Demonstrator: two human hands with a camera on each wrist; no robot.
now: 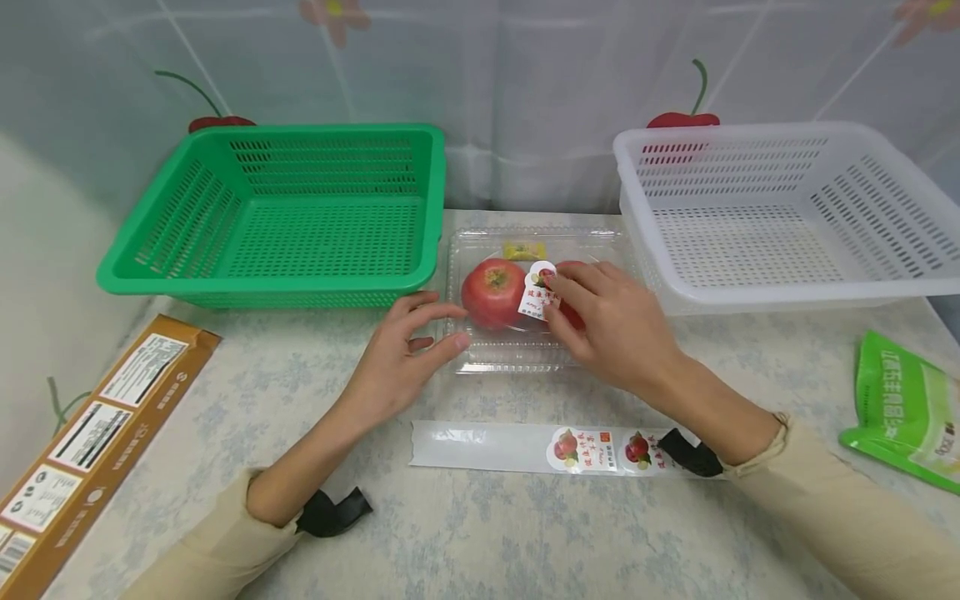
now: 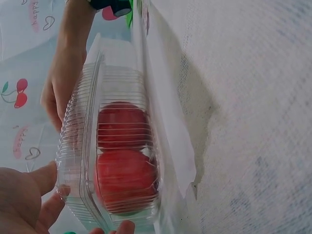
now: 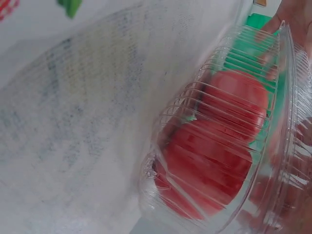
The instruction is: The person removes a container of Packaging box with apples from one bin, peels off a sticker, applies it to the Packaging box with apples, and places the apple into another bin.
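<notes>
A clear plastic clamshell box (image 1: 495, 358) with its lid down stands between two baskets. Inside it are two red apples (image 1: 492, 293) and a small yellow packet (image 1: 524, 251). My right hand (image 1: 618, 321) is over the lid's right half, thumb and forefinger pinching the right edge of a white apple sticker (image 1: 534, 293). The sticker lies tilted over the lid between the apples. At the box's left side, my left hand (image 1: 393, 358) has its fingers loosely spread, fingertips at the edge. The left wrist view shows the left fingers (image 2: 51, 207) by the box's corner.
A green basket (image 1: 270, 287) stands back left, a white basket (image 1: 787, 296) back right. A sticker strip (image 1: 480, 446) lies in front of the box, partly under the right wrist. On the left is a long brown carton (image 1: 105, 442); on the right, a green pouch (image 1: 903, 408).
</notes>
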